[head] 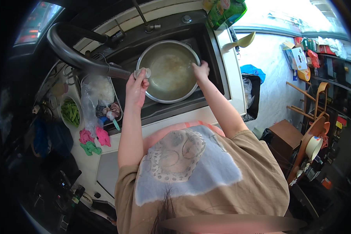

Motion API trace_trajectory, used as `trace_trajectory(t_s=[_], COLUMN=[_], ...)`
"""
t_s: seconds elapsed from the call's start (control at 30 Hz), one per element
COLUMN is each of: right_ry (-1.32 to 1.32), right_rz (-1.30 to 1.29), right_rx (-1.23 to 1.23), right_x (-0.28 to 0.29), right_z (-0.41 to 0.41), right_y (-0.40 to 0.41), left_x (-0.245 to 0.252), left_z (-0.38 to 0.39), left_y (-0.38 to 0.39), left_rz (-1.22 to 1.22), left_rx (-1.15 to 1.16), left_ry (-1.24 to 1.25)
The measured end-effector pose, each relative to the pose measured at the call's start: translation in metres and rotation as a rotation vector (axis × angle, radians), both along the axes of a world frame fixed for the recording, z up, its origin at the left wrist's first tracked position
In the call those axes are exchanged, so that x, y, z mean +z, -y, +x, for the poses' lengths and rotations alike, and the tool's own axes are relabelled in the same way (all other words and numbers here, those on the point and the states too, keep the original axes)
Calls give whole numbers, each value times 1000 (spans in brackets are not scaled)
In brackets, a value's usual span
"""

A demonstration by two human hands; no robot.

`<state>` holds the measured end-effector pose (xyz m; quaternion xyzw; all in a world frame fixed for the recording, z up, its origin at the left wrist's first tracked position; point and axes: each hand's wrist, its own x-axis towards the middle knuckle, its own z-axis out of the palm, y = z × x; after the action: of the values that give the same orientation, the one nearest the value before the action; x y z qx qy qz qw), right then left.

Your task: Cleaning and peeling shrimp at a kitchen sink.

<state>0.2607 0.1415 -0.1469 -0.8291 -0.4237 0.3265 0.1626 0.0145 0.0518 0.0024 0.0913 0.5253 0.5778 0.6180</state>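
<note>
A round metal basin (171,71) holding cloudy, brownish water stands in the dark sink (215,58). My left hand (137,90) is closed on a pale, wet, crumpled lump, perhaps a cloth (142,73), at the basin's left rim. At the opposite rim is my right hand (201,70), slightly blurred, with its fingers at the edge; whether they grip it cannot be told. The curved faucet (76,58) reaches over the sink's left side, its end close to my left hand.
Left of the basin, a tray (121,102) holds plastic-bagged items. Beyond it are a bowl of cut green vegetables (70,112) and pink and green cloths (90,147). A green bottle (226,13) and a yellow-green ladle (245,40) are at the sink's upper right; a black bin (254,99) stands below.
</note>
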Motion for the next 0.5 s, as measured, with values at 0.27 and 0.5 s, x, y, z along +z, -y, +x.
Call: trace_trajectory(t_s=[0.27, 0.5], right_ry=[-433, -235], right_rz=[-489, -135], right_rx=[192, 345], right_x=[-43, -1], right_z=[46, 45], right_y=[49, 62], left_x=[2, 29], left_z=[-5, -10], left_y=[15, 11], left_rz=[52, -108], left_rx=[-9, -74], left_ry=[243, 66])
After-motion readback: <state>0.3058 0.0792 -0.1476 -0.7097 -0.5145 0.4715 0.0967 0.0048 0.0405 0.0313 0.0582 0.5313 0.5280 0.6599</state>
